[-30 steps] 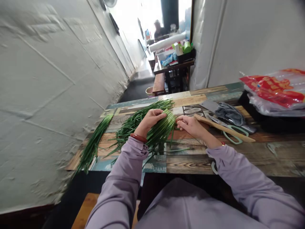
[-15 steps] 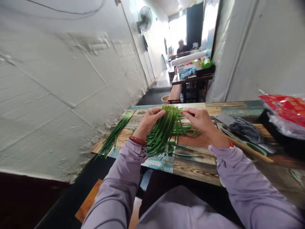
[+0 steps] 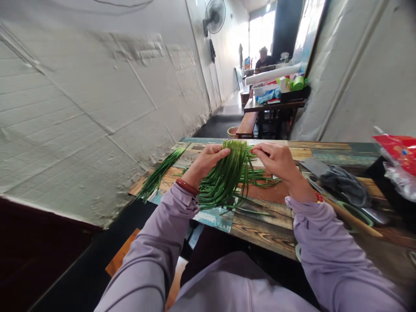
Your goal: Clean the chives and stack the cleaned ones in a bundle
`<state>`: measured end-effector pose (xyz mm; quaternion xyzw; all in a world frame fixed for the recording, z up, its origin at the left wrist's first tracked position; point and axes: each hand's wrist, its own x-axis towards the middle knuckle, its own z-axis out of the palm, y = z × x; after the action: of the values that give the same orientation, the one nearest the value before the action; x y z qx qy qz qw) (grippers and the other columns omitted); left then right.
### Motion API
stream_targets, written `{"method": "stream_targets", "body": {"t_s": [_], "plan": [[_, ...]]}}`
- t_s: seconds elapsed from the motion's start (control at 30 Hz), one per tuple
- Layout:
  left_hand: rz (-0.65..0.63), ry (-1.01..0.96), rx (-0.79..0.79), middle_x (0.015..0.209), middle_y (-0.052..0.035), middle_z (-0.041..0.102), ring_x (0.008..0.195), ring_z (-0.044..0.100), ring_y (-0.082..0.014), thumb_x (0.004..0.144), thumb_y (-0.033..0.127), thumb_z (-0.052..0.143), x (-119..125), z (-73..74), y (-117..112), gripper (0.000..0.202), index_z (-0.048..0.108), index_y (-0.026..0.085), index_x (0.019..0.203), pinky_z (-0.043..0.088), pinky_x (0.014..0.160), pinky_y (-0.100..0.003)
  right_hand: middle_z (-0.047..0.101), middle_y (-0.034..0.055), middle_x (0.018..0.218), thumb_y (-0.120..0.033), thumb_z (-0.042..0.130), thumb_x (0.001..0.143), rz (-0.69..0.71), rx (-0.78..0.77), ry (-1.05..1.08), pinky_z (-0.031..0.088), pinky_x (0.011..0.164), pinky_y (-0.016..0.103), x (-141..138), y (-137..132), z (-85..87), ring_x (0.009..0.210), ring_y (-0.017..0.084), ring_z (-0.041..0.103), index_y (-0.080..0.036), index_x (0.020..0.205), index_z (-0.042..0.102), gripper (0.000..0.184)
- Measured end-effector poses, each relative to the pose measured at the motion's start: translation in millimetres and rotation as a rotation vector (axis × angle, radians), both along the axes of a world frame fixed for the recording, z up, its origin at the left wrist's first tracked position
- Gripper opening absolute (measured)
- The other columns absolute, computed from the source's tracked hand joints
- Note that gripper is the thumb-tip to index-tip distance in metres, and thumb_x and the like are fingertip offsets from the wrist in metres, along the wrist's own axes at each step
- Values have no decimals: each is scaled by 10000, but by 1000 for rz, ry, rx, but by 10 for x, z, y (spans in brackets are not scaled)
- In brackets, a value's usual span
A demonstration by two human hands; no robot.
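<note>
A person in lavender sleeves is sitting or standing at the near edge of a patchwork wood-pattern surface (image 3: 263, 229), both arms reaching out in front. The left hand (image 3: 209, 159), with a reddish-brown bangle at its wrist, is closing its thumb and fingers around a bunch of long green stalks (image 3: 224, 184); the pale ends are standing uppermost beside the thumb, and the dark green lengths are drooping down to the middle of the surface. The right hand (image 3: 272, 158) is hovering just right of those pale ends, its fingers curled in and its fingertips drawn together by a few thin stalks; you cannot tell whether it is gripping one. More loose stalks (image 3: 260, 177) are lying beneath, between the hands, and a separate green bundle (image 3: 162, 173) is lying toward the left end of the surface. To the right, a grey cloth (image 3: 346, 185), scissors with pale green handles (image 3: 362, 213) and a wooden stick (image 3: 365, 223) are lying close together, while a red and clear plastic bag (image 3: 401, 152) is resting farther right. Beyond, a wall fan (image 3: 215, 17) is hanging on the left, and another person (image 3: 264, 60) is sitting far back.
</note>
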<state>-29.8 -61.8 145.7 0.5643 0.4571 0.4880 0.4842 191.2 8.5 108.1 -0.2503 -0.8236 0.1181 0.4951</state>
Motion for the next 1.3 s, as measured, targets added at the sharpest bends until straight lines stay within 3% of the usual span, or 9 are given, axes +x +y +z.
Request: {"method": "stream_targets", "body": {"t_s": [0.13,0.23,0.37,0.5,0.6,0.87,1.03,1.17,1.3], "plan": [[35,8,-8,692,-48,702,585,604,-130,679,517,836,-16,-71,87,405,754,136,788,474,570,-251,770,44,868,-313,536,944,7,-82,-12,483,769,326,-38,76,-51,823,215,700,-219,838,738,247],[8,57,-11,774,-64,722,671,645,-159,688,475,837,-81,-16,146,389,772,154,897,497,631,-274,761,37,838,-316,530,936,30,-149,-8,473,747,319,-48,141,-94,790,207,682,-213,828,740,257],[133,148,120,927,-67,743,856,670,-173,712,352,828,-153,292,226,401,756,203,1078,492,718,-256,756,42,841,-325,537,938,16,-150,-30,451,733,308,-36,191,-119,786,200,671,-207,848,745,255],[141,395,193,810,-54,721,858,652,-176,704,197,792,-67,628,369,238,773,157,938,472,747,-260,760,56,877,-283,530,944,-13,-114,-70,442,737,314,-18,189,-111,811,212,673,-211,887,748,237],[160,500,203,670,-8,659,768,630,-158,705,133,735,55,733,549,153,767,152,853,455,731,-258,754,64,872,-312,548,953,-31,-97,-78,438,736,317,4,165,-88,819,219,676,-205,883,747,236],[-50,586,-48,525,12,577,611,585,-151,567,6,748,204,760,970,167,743,150,652,368,574,-235,751,57,853,-357,569,945,-3,-117,-64,425,685,302,50,94,-31,761,199,663,-204,881,758,252],[39,639,-2,514,16,562,596,568,-152,568,40,758,193,754,1005,158,754,161,669,352,556,-242,756,54,864,-366,582,940,21,-124,-54,435,695,306,59,84,-24,781,204,672,-215,918,770,243],[15,634,52,469,29,514,536,508,-126,577,89,754,240,667,958,113,755,142,677,316,532,-240,764,52,898,-364,586,937,16,-123,-69,450,711,313,56,80,-32,810,214,683,-231,947,778,234],[138,526,106,482,28,495,556,503,-122,649,124,719,325,580,895,150,773,106,787,328,559,-244,765,60,933,-359,561,952,22,-99,-75,455,719,315,45,73,-49,847,222,689,-235,954,779,251]]}}
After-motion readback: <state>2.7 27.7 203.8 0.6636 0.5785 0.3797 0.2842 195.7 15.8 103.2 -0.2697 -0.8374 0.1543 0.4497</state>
